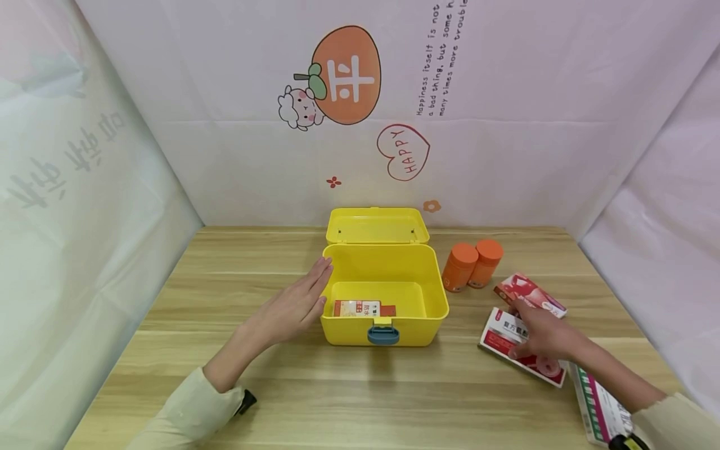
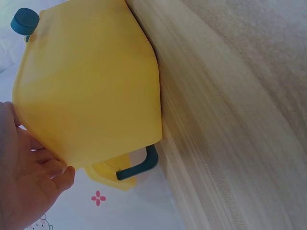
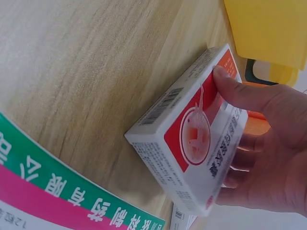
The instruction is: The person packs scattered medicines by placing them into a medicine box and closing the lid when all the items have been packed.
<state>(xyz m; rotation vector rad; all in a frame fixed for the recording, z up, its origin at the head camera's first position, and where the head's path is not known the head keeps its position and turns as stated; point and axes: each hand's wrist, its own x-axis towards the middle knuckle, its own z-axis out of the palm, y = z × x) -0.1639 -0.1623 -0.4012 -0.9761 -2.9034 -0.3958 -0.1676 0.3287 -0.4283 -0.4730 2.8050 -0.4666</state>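
A yellow lidded box (image 1: 384,331) stands with its lid (image 1: 377,225) folded back. Inside lies a small white-and-red packet (image 1: 357,308). My left hand (image 1: 289,309) rests with fairly straight fingers against the left rim; in the left wrist view its fingertips are at the yellow wall (image 2: 96,81). Off to the right, my right hand (image 1: 542,331) grips a red-and-white medicine box (image 1: 497,328), thumb on its printed face (image 3: 194,134) and fingers along the far side. Just behind it is a red carton (image 1: 525,289), partly covered by the hand.
Two orange bottles (image 1: 464,257) stand right of the yellow box. A green, magenta and white carton (image 1: 596,403) lies under the right forearm. The box's blue-grey latch (image 1: 384,335) faces front, and a dark handle (image 2: 144,165) juts out in the left wrist view.
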